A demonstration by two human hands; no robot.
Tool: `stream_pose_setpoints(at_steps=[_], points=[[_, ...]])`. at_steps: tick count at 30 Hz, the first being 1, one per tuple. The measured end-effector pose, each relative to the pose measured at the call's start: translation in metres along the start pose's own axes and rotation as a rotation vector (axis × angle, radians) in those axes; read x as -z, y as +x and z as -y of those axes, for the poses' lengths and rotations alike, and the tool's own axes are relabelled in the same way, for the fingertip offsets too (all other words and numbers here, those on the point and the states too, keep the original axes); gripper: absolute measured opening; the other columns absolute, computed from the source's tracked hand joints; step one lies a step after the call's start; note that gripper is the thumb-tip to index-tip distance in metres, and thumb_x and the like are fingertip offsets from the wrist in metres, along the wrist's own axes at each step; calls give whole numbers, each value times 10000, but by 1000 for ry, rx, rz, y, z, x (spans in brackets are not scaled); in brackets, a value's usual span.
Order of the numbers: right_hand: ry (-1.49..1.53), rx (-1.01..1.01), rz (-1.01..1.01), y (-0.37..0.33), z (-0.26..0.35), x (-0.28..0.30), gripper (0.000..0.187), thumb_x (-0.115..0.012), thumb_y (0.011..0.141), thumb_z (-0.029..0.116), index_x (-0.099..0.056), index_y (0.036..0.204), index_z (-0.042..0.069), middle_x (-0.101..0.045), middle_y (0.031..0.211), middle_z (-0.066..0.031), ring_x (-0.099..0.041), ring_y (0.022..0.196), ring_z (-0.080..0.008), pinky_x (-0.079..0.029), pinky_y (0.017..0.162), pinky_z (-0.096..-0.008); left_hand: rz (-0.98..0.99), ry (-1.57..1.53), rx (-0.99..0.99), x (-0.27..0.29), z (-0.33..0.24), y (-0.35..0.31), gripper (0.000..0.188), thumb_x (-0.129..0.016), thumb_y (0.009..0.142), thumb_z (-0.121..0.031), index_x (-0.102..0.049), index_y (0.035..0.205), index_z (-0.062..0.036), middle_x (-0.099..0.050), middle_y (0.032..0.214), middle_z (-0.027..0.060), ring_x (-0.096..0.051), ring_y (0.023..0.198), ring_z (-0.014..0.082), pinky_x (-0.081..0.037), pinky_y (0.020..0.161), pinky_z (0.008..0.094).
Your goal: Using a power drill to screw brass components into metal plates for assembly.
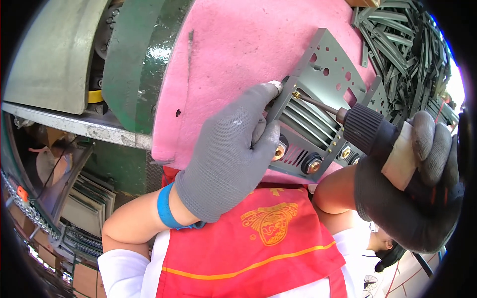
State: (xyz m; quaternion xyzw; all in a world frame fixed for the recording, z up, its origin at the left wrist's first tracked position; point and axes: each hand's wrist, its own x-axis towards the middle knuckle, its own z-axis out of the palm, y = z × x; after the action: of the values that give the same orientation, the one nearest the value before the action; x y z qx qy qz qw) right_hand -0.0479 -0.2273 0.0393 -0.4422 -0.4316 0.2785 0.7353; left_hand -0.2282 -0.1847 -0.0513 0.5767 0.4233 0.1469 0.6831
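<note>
A grey metal panel with round holes, slots and slatted vents lies tilted on a pink sheet. My left hand, in a grey knit glove, is closed on its left edge, the thumb near a brass fitting. My right hand, in a dark grey glove, grips a black electric screwdriver. Its long bit points left across the vent slats, and the tip meets a small brass screw in the panel. Several more small brass screws sit along the vent's right side. Part of the driver's body is hidden by the right hand.
The pink sheet covers the work surface. A heap of narrow grey metal strips lies at the far right. On the left stand a green machine cover and a metal ledge. A person's head shows at lower right.
</note>
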Motion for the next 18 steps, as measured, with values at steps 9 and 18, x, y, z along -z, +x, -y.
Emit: stream_pose_setpoints(at_steps=[9, 18], points=[[-689, 242, -757, 0, -21, -17, 91, -505, 725, 74, -440, 777, 36, -357, 674, -16, -306, 566, -122, -289, 613, -299, -6, -41, -46, -4, 1, 1, 437, -556, 855, 19, -516, 1290, 7, -370, 686, -18, -347, 607, 49, -336, 560, 202], [-283, -408, 299, 20, -3, -41, 111, -530, 748, 122, -423, 762, 98, -366, 667, 8, -318, 555, -80, -287, 599, -271, -15, -127, -25, 4, -5, -2, 379, -568, 858, -41, -538, 1234, -1, -412, 701, -13, -382, 625, 71, -365, 575, 227]])
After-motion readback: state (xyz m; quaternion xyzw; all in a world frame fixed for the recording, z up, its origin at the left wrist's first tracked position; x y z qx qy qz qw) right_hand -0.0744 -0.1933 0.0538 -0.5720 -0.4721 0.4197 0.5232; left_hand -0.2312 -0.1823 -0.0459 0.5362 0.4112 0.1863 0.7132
